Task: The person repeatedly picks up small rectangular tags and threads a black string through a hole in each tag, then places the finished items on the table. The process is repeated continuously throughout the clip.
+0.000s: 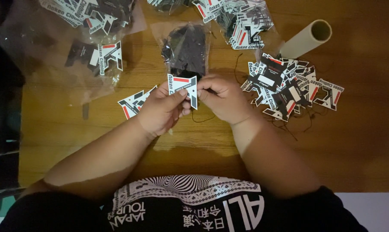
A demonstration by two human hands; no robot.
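The paper tag (182, 87) sits at the centre of the frame, above the counter (353, 141). We pinch it in our left hand (162, 111), grip closed on its lower edge. Our right hand (224, 99) touches its right edge, fingers curled around a thin black string (201, 119). A heap of tags (289, 91) lies right of it, and a cardboard tube (307, 38) lies at the upper right.

This looks like a small home packing station for clothing goods, dimly lit. A brown wooden worktop (353, 129) carries a loose heap of angular white, black and red card hang tags (289, 88), clear plastic bags stuffed with more such tags (246, 21), and a clear bag of black strings (186, 49). A cream cardboard tube (307, 38) lies beside them.
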